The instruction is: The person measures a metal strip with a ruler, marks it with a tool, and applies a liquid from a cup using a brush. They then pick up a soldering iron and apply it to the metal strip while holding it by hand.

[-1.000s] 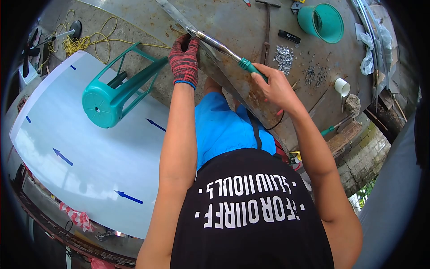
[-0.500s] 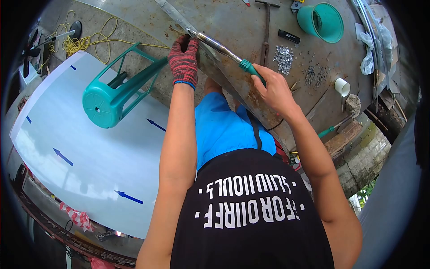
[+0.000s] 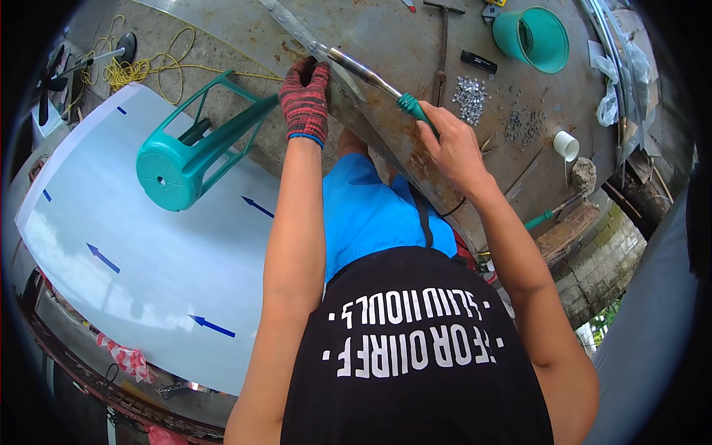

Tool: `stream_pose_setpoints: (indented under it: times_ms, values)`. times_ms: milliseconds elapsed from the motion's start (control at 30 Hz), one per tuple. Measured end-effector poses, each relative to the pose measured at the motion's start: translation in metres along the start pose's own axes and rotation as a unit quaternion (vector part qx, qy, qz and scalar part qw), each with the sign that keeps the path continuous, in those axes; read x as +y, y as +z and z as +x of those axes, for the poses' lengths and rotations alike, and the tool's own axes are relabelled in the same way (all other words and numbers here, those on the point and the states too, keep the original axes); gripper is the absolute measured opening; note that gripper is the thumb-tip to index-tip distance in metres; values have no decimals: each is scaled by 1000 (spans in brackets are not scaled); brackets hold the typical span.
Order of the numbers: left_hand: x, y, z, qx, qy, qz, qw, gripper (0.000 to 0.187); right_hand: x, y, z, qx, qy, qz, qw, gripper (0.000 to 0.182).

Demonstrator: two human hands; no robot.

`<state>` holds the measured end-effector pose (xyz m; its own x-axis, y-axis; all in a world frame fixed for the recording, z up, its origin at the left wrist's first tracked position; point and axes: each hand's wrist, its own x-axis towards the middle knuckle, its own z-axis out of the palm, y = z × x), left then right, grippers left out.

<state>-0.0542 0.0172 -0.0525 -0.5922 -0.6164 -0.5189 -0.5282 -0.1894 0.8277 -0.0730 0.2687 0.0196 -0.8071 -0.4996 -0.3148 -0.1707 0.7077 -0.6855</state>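
Note:
My left hand (image 3: 305, 104), in a red and black knit glove, is at the sheet metal table's near edge. Its fingers are curled closed on a thin metal strip (image 3: 291, 24) lying along that edge. Bare, my right hand (image 3: 452, 144) is wrapped around the green grip of a tool with a shiny metal shaft (image 3: 361, 69). The shaft slants across the strip, and its far end is just beyond my left fingertips. What kind of head the tool has I cannot make out.
On the metal table (image 3: 371, 30) are a green bucket (image 3: 512, 33), a black box (image 3: 479, 61), small metal pieces (image 3: 469, 100), a white cup (image 3: 566, 145) and a T-shaped rod (image 3: 442, 52). A green stool (image 3: 167, 174) lies on a white panel (image 3: 148, 274) to the left. Yellow cord (image 3: 132, 73) tangles beyond it.
The tool's metal shaft has shifted slightly upward at its far end. Both hands keep their hold in nearly the same place.

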Motion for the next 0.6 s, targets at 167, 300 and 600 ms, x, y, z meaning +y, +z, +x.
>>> stream_pose_setpoints:
  times_ms: [167, 300, 600]
  values:
    - [2, 0, -2, 1, -5, -2, 1000, 34, -1, 0, 2, -17, 5, -7, 1000, 30]
    - [-1, -1, 1, 4, 7, 21, 1000, 35, -2, -3, 3, -14, -14, -48, 999, 31]
    - [-2, 1, 0, 5, 0, -6, 1000, 36, -9, -3, 1, -37, -31, -102, 994, 32]
